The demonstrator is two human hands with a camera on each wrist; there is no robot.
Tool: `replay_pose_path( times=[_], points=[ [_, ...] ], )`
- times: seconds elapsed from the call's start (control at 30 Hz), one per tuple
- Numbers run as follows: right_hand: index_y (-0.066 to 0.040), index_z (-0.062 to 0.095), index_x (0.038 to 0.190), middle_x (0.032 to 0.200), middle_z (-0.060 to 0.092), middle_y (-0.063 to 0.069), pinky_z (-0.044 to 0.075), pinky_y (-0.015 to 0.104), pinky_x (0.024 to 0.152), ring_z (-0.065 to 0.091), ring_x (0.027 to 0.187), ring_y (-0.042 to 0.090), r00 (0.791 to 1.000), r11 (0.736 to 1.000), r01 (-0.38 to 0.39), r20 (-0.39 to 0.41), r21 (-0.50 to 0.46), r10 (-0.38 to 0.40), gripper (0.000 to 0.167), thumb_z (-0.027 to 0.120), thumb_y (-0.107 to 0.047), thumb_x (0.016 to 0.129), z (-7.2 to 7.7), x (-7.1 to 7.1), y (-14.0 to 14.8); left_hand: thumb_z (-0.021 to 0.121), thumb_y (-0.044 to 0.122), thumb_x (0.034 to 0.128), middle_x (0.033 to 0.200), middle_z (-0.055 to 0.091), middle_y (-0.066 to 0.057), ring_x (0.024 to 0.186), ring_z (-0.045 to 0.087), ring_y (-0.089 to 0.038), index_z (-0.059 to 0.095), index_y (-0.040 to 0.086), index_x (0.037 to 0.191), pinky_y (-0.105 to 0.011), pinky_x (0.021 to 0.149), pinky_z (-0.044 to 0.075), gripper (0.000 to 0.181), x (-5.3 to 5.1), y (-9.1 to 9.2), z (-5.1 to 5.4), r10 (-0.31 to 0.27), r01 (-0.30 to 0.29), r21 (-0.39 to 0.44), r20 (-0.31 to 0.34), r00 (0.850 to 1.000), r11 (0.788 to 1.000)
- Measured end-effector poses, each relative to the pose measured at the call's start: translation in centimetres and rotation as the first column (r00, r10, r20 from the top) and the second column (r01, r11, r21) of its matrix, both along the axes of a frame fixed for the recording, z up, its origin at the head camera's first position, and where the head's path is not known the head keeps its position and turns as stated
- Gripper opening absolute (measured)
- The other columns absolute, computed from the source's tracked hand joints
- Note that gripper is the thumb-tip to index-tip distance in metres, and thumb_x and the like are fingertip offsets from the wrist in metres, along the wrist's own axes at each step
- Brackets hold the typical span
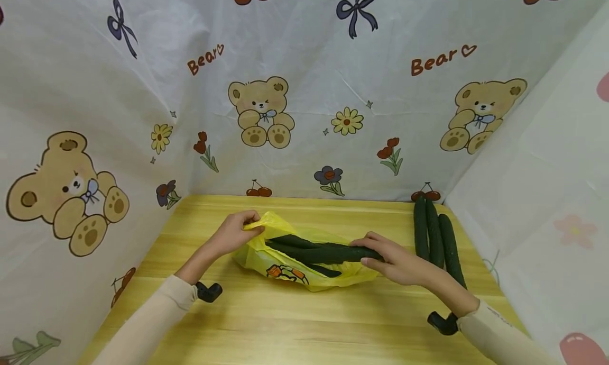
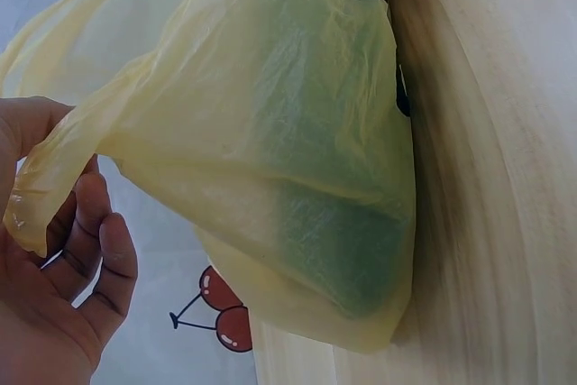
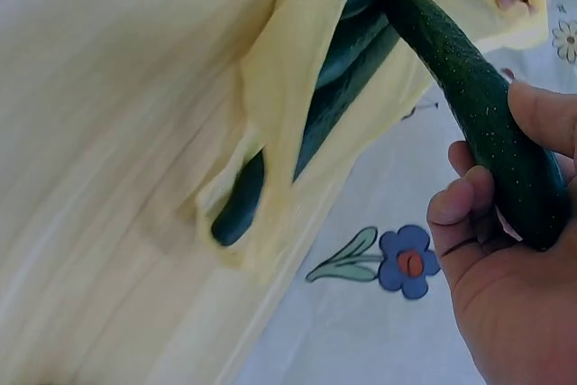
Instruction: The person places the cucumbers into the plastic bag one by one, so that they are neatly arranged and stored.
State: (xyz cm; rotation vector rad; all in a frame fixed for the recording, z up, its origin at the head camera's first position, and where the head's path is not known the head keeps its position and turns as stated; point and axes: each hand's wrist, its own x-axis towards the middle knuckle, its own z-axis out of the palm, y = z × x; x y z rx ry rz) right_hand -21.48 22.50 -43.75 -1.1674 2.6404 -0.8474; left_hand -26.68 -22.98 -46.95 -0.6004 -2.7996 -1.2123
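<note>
A yellow plastic bag point(image 1: 304, 280) lies on the table with its mouth spread and several cucumbers point(image 3: 347, 69) inside. My left hand point(image 1: 238, 233) pinches the bag's left handle and lifts it. With my right hand point(image 1: 395, 259) I grip one end of a cucumber point(image 3: 482, 105), whose other end reaches into the bag over the rest. Through the thin film in the left wrist view, a cucumber end point(image 2: 347, 259) shows as a dark green shape.
Three more cucumbers point(image 1: 430, 233) lie side by side at the table's right back. The wooden table point(image 1: 285, 333) is bounded by a printed cloth wall point(image 1: 304, 164) at the back and cloth at both sides.
</note>
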Motion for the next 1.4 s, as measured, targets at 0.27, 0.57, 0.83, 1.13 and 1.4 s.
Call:
replay_pose_path(
  times=[0.27,0.57,0.83,1.13,1.4],
  points=[
    [-0.017,0.057,0.152,0.121,0.059,-0.003,0.044,0.025,0.079,0.050,0.086,0.005,1.000,1.000,0.000,-0.026,0.015,0.001,0.039,0.057,-0.024,0.113,0.4,-1.1,-2.1,0.075,0.026,0.1035,0.084,0.049,0.001,0.073,0.042,-0.015,0.061,0.019,0.097,-0.035,0.073,0.040,0.017,0.0,-0.1,-0.1,0.003,-0.003,0.000,0.002,1.000,1.000],
    [-0.013,0.060,0.150,0.120,0.062,0.004,0.043,0.026,0.077,0.047,0.084,0.006,0.997,0.997,-0.019,-0.075,0.078,0.025,0.039,0.061,-0.018,0.111,0.5,-1.7,-4.1,0.075,0.026,0.1037,0.086,0.056,0.003,0.078,0.048,-0.017,0.064,0.020,0.098,-0.038,0.079,0.043,0.014,0.2,-0.2,-0.2,-0.005,0.005,0.009,0.006,1.000,1.000],
    [-0.011,0.065,0.147,0.113,0.064,0.005,0.038,0.025,0.075,0.041,0.082,0.007,0.978,0.967,-0.047,-0.187,0.251,0.097,0.039,0.065,-0.015,0.108,0.6,-1.7,-4.0,0.074,0.027,0.1042,0.079,0.039,0.003,0.070,0.037,-0.013,0.056,0.019,0.091,-0.034,0.073,0.038,0.023,0.2,-0.6,0.1,0.006,-0.006,-0.014,-0.002,1.000,1.000],
    [-0.008,0.066,0.145,0.102,0.062,0.001,0.044,0.025,0.069,0.047,0.073,0.004,0.990,0.926,-0.019,-0.120,0.377,0.069,0.036,0.061,-0.019,0.111,0.5,-1.7,-4.0,0.074,0.025,0.1044,0.079,0.040,0.002,0.072,0.040,-0.015,0.057,0.019,0.092,-0.035,0.074,0.038,0.022,0.4,-0.6,0.2,-0.001,0.001,0.001,-0.002,1.000,1.000],
    [-0.004,0.064,0.146,0.115,0.072,0.006,0.061,0.041,0.089,0.069,0.086,0.010,0.999,0.899,-0.011,-0.037,0.439,0.030,0.040,0.056,-0.026,0.114,0.4,-0.9,-4.2,0.074,0.023,0.1041,0.079,0.041,0.003,0.071,0.040,-0.014,0.058,0.019,0.092,-0.035,0.073,0.039,0.020,0.4,-0.7,0.1,-0.003,0.003,0.003,-0.003,1.000,1.000]
  ],
)
